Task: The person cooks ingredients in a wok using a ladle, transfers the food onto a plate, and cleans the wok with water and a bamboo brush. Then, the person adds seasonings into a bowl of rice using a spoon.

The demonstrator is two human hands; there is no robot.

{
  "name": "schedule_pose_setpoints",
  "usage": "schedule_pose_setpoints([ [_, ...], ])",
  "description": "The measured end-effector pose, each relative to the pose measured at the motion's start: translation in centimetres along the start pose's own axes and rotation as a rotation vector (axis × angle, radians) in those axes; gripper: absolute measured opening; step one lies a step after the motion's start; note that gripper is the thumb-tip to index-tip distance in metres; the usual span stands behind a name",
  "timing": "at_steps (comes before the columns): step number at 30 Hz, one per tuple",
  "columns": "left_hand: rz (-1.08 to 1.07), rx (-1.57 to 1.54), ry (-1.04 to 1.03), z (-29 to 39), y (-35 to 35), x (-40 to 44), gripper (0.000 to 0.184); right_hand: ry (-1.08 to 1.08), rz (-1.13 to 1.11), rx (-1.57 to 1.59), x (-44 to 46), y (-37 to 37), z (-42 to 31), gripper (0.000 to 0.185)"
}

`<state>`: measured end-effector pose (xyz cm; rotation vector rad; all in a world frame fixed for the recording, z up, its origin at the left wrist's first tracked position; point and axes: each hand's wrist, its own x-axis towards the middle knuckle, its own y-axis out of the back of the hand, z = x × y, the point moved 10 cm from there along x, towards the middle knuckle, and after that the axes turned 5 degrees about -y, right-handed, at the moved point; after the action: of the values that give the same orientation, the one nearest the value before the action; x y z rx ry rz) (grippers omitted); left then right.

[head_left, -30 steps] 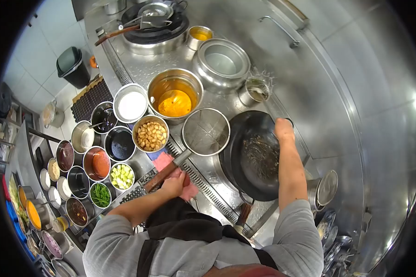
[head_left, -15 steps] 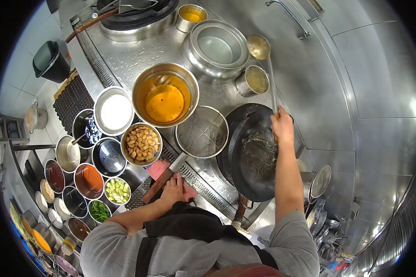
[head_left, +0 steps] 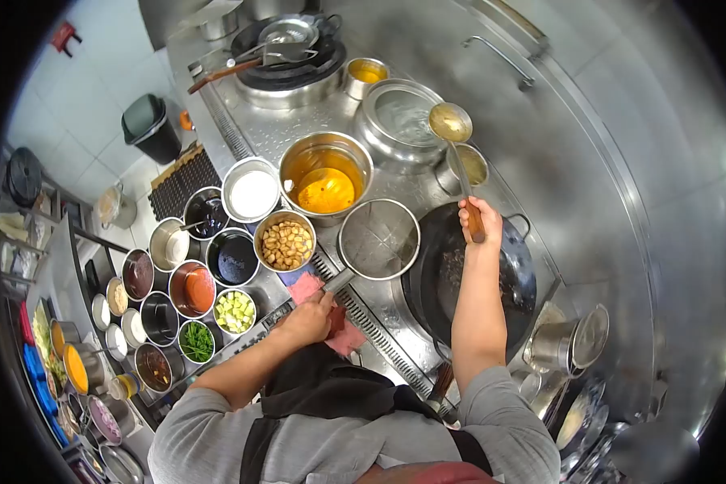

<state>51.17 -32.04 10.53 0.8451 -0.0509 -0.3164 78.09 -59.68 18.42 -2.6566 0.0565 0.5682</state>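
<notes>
My right hand [head_left: 481,219] is closed around the wooden handle of a ladle [head_left: 465,173]. The ladle's bowl is up over the right edge of a steel pot of clear liquid [head_left: 403,121], above a small metal cup [head_left: 473,165]. Below this hand sits a dark wok [head_left: 518,282] with dark residue in it. My left hand [head_left: 310,317] grips the handle of a round mesh strainer [head_left: 379,239], mostly hiding that handle. A pink cloth [head_left: 347,337] lies beside and under it. The strainer's mesh rests over the metal counter.
Left of the strainer stand a pot of orange oil [head_left: 327,192], a bowl of brown cubes [head_left: 285,244] and a white-filled bowl [head_left: 251,194]. Diced green pieces [head_left: 235,311] and chopped greens [head_left: 196,340] fill nearer containers. A second wok [head_left: 286,60] is at the back.
The view has shifted, so the counter appears further right and lower. Relative to the pot, the ladle's bowl has moved left, onto its edge. My left hand stays at the strainer handle.
</notes>
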Motion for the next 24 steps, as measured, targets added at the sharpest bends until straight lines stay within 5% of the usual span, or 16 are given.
schedule_pose_setpoints([
  [4, 0.09, -0.01, -0.138, 3.6, -0.5, 0.4, 0.057, 0.066, -0.017, 0.027, -10.0, 4.0, -2.6, 0.023],
  [7, -0.071, 0.004, -0.216, 10.1, -2.5, 1.1, 0.056, 0.1, 0.077, -0.028, -18.5, 8.2, -2.7, 0.041],
  [14, 0.116, 0.019, -0.742, 24.9, -9.6, 1.3, 0.046, 0.055, 0.109, -0.036, -31.0, 17.1, 1.5, 0.05],
  [17, 0.151, 0.135, -0.659, 25.3, -12.9, 1.3, 0.043, 0.042, 0.187, -0.084, -33.0, 21.1, 3.4, 0.047],
  [21, 0.134, 0.119, -0.625, 24.9, -13.7, 2.6, 0.023, 0.005, 0.267, -0.36, -34.9, 24.1, 4.4, 0.045],
  [23, 0.235, 0.116, -0.685, 24.8, -13.8, 2.9, 0.017, 0.084, 0.344, -0.808, -35.2, 25.8, 4.1, 0.048],
  [24, 0.216, 0.184, -0.663, 24.4, -14.3, 3.5, 0.016, 0.278, 0.395, -1.271, -35.3, 26.3, 3.4, 0.05],
])
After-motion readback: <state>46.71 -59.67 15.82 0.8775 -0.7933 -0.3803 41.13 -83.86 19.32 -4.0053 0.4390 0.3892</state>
